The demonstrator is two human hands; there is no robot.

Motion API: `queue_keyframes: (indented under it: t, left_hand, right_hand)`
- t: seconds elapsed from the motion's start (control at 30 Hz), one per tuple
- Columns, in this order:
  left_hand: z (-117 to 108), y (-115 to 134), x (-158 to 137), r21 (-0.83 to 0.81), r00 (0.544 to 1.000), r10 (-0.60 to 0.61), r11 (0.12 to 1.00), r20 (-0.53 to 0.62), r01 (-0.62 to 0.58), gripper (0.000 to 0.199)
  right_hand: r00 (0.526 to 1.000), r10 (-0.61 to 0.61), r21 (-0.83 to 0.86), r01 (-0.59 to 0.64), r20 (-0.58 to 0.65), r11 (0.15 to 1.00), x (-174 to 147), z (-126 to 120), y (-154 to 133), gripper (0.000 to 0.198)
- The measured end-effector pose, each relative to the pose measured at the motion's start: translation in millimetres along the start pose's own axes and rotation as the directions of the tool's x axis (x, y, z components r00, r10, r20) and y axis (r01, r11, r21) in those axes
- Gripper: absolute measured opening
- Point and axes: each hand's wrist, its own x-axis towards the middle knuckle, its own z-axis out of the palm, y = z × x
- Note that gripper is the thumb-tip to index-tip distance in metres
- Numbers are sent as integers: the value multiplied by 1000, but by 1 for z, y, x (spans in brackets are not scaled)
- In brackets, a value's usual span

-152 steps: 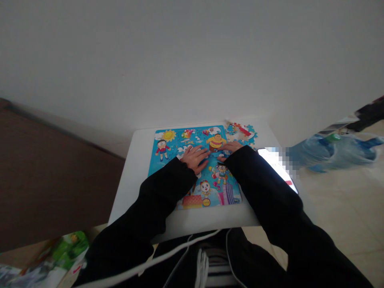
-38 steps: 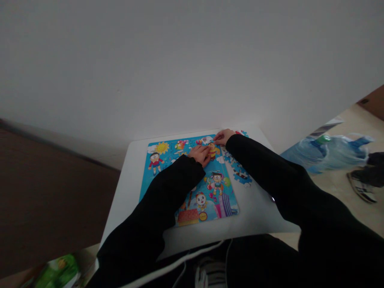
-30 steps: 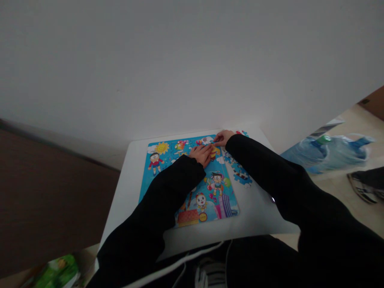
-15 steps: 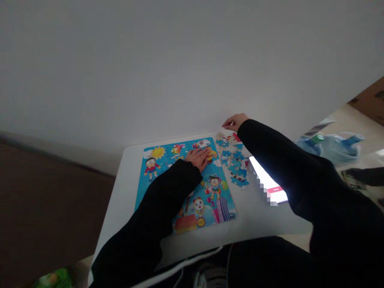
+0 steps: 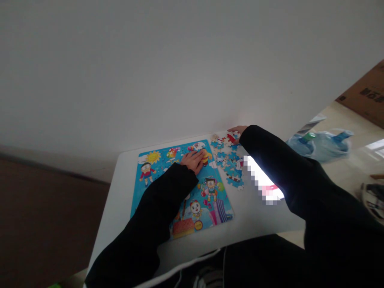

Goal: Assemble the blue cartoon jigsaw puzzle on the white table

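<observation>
My left hand lies flat on the upper right part of a blue cartoon jigsaw puzzle, fingers stretched out and nothing held. Its sleeve hides much of the puzzle's middle. At the table's back edge, my right hand is over the far end of a heap of loose puzzle pieces. Its fingers reach toward the wall with the thumb apart below them, and I see no piece between them. The heap lies just right of the puzzle, mostly blue, with some red and white pieces near the right hand.
A white table stands against a grey wall. Beneath my right forearm lies a lit phone, partly covered. On the floor to the right are large clear water bottles and a cardboard box.
My right hand has come down from above the table's back edge to the loose pieces, and its fingers have spread. The left hand stays on the puzzle. The whole view has shifted slightly.
</observation>
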Motion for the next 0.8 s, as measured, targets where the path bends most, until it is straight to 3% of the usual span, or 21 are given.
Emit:
queue_keyframes:
  t: [0.1, 0.2, 0.3, 0.4, 0.5, 0.7, 0.8]
  left_hand:
    - [1, -2, -1, -12, 999, 20, 1000, -32, -21, 40]
    - [4, -4, -1, -28, 997, 36, 999, -74, -38, 38]
    - [6, -5, 0, -43, 995, 35, 998, -94, -39, 36]
    - [6, -5, 0, -60, 994, 23, 998, -105, -29, 36]
    - [5, -4, 0, -71, 993, 7, 997, -121, -15, 36]
    - [2, -3, -1, -86, 983, 12, 996, -183, -28, 35]
    - [0, -3, 0, -89, 980, 9, 996, -200, -27, 34]
  right_hand:
    - [991, 74, -74, -67, 108, 995, -2, 3, 3, 89]
    - [987, 120, -60, -114, 106, 992, -5, 8, 3, 81]
    - [988, 153, -29, -153, 15, 988, -10, 14, 3, 71]
    - [977, 199, 168, -185, -71, 968, -16, 16, 3, 65]
    - [966, 257, 368, -231, -20, 901, -22, 13, 2, 52]
    - [925, 380, 757, -237, -16, 608, -35, -3, 5, 36]
    - [925, 370, 761, -179, -86, 624, -38, -11, 13, 30]
